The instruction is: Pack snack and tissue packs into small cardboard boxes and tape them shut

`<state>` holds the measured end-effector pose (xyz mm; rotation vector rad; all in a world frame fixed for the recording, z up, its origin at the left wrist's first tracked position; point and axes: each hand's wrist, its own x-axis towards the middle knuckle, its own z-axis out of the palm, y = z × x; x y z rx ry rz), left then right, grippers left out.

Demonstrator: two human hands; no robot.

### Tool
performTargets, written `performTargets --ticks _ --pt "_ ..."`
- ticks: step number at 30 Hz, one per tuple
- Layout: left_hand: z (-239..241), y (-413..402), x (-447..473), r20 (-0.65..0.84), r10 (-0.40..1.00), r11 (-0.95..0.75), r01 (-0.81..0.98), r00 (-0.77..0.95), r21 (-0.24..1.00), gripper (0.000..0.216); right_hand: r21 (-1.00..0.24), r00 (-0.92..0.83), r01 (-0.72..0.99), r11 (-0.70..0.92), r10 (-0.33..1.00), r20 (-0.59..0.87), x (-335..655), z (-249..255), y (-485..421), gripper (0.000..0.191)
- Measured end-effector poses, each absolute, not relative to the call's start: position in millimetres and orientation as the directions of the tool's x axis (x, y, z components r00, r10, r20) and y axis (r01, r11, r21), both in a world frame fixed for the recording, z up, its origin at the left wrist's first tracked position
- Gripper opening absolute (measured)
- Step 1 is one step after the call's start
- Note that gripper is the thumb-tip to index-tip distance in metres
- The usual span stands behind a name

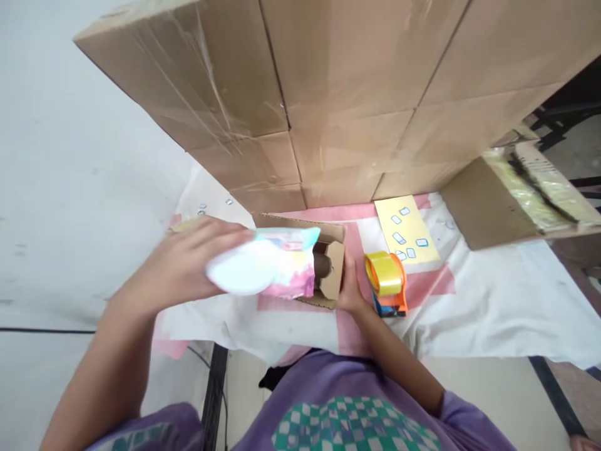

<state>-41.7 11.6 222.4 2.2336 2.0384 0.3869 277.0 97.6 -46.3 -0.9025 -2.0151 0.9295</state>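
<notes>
My left hand [200, 257] grips a soft, glossy packet [293, 266] in pink, white and teal. It is held over a small open cardboard box [335, 272], covering most of its opening. At the packet's near end is a bright white oval, too blurred to make out. Round the right end of the box curl the fingers of my right hand [351, 288], steadying its wall. Inside, beside a cut-out cardboard flap, a brown rounded shape shows; I cannot tell what it is. Just right of that hand sits a tape dispenser [387, 279], orange and blue with a yellow roll.
Taped cardboard boxes [347, 81] rise in a tall stack behind the work spot. A yellow sheet [408, 228] with small labels lies on the white and pink cloth [493, 294]. At right, an open carton [488, 207] holds plastic-wrapped yellow packs. A white wall [70, 188] borders the left.
</notes>
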Motion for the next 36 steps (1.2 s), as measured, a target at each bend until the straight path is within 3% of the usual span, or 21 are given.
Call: performTargets --ticks 3,5,9,13,15,16,19,21,23,25,28,30,32,34,36 --pt "206.0 29.6 -12.7 -0.185 0.940 -0.284 0.958 0.285 0.034 0.066 -0.779 -0.493 0.257 0.571 0.771 0.402 278.3 -45.7 97.6 0.155" --pt "185.7 42.9 -2.5 -0.290 0.895 -0.355 0.935 0.339 -0.004 0.068 -0.746 -0.490 0.222 0.628 0.733 0.471 278.4 -44.9 97.4 0.153" --pt "150.0 63.1 2.4 -0.276 0.874 -0.370 0.916 0.399 0.152 0.069 -0.769 -0.460 0.226 0.598 0.762 0.457 276.9 -39.2 96.4 0.146" --pt "142.6 65.7 -9.2 -0.279 0.855 -0.351 0.883 0.438 0.311 0.050 -0.782 -0.443 0.283 0.556 0.799 0.408 277.2 -35.0 96.7 0.147" --pt "143.1 53.9 -22.7 -0.196 0.897 -0.314 0.884 0.395 0.347 0.060 -0.762 -0.421 0.243 0.601 0.773 0.475 279.6 -34.4 97.1 0.140" --pt "141.7 44.5 -30.6 -0.085 0.946 -0.263 0.892 0.314 0.368 0.064 -0.745 -0.413 0.218 0.630 0.751 0.514 281.5 -33.5 97.1 0.132" --pt "124.8 10.3 -50.9 0.314 0.943 -0.098 0.814 -0.108 0.573 0.087 -0.715 -0.449 0.160 0.680 0.695 0.561 288.0 -22.7 95.0 0.090" --pt "105.9 -8.5 -54.5 0.370 0.898 -0.101 0.708 -0.238 0.699 0.109 -0.740 -0.462 0.139 0.658 0.704 0.539 291.0 -7.2 92.6 0.058" --pt "88.6 -18.9 -47.9 0.316 0.932 -0.128 0.656 -0.176 0.744 0.110 -0.781 -0.456 0.145 0.607 0.742 0.492 290.8 11.6 91.5 0.035" --pt "78.0 -21.8 -34.2 0.267 0.949 -0.091 0.666 -0.167 0.740 0.081 -0.821 -0.440 0.163 0.548 0.785 0.436 286.9 28.0 93.6 0.032" --pt "74.7 -20.1 -10.6 0.265 0.889 0.073 0.686 -0.374 0.723 0.047 -0.865 -0.362 0.118 0.488 0.832 0.420 278.6 40.9 103.2 0.048" --pt "77.2 -18.6 2.3 0.262 0.816 0.174 0.651 -0.516 0.739 0.059 -0.859 -0.328 0.052 0.509 0.821 0.466 275.3 44.1 110.8 0.059" --pt "81.6 -16.9 11.5 0.259 0.787 0.234 0.659 -0.560 0.715 0.080 -0.820 -0.359 0.047 0.570 0.776 0.518 275.4 48.6 116.1 0.055" --pt "87.1 -14.3 17.7 0.315 0.831 0.213 0.786 -0.458 0.581 0.074 -0.772 -0.422 0.102 0.627 0.730 0.537 278.5 57.5 117.1 0.048" --pt "91.8 -10.3 22.2 0.313 0.932 0.058 0.928 -0.182 0.369 0.060 -0.743 -0.477 0.158 0.650 0.709 0.519 285.9 69.6 114.1 0.045"
